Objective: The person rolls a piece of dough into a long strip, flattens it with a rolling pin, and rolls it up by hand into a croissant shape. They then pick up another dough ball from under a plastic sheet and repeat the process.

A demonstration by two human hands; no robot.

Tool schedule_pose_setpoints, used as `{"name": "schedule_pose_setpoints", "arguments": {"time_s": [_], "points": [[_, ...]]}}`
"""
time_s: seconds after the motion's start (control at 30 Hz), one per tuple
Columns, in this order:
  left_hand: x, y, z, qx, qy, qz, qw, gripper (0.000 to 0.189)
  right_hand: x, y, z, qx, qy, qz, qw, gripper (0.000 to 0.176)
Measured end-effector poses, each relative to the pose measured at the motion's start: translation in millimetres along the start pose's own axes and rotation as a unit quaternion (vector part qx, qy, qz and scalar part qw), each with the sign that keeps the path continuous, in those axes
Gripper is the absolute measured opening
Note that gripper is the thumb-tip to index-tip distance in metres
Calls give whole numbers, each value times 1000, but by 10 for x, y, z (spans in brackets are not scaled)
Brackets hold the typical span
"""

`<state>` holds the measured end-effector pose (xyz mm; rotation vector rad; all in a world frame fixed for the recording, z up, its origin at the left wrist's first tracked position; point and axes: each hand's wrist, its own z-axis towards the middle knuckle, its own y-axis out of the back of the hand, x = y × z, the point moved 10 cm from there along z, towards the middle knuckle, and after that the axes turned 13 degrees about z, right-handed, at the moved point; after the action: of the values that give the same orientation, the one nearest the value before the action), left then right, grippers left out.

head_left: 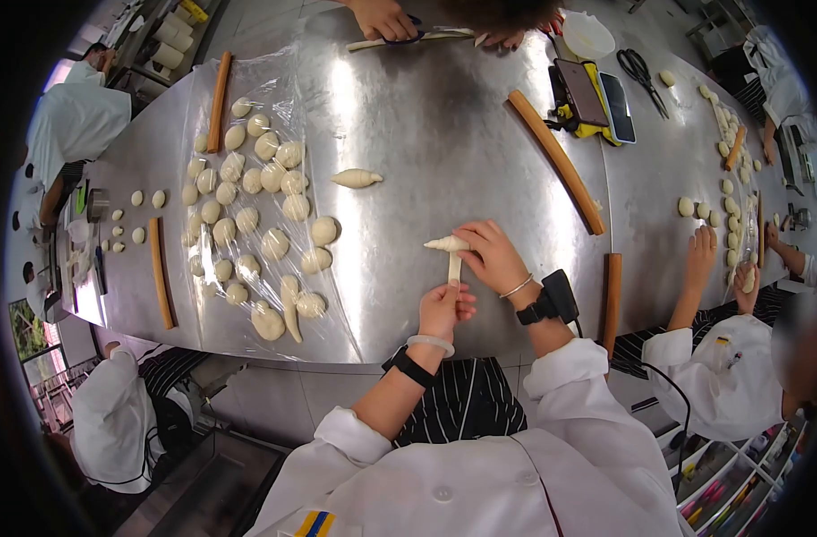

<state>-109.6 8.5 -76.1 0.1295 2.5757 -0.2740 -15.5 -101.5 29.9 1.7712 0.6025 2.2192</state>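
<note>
My left hand [445, 313] pinches the lower end of a narrow dough strip [454, 267] that hangs from a partly rolled dough piece [446, 243]. The fingers of my right hand [491, 257] are closed on the right end of that rolled piece, whose pointed left tip shows. Left of my hands, a finished-looking spiral dough roll [357, 178] lies alone on the steel table [399, 215]. Farther left, several round dough balls [275, 243] rest under and beside clear plastic film [288, 89], with a long dough piece [290, 309] near the front.
Wooden rolling pins [556, 163] lie to the right and left. Scissors [641, 79], phones [616, 107] and a white bowl [588, 36] sit at the back right. A co-worker's hands [383, 20] work across the table; another person [726, 371] is at the right.
</note>
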Motion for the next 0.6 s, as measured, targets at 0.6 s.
{"name": "schedule_pose_setpoints", "arguments": {"time_s": [0.6], "points": [[-81, -112, -131, 40, 4, -31, 999, 15, -31, -15, -47, -11, -3, -12, 1000, 28]]}}
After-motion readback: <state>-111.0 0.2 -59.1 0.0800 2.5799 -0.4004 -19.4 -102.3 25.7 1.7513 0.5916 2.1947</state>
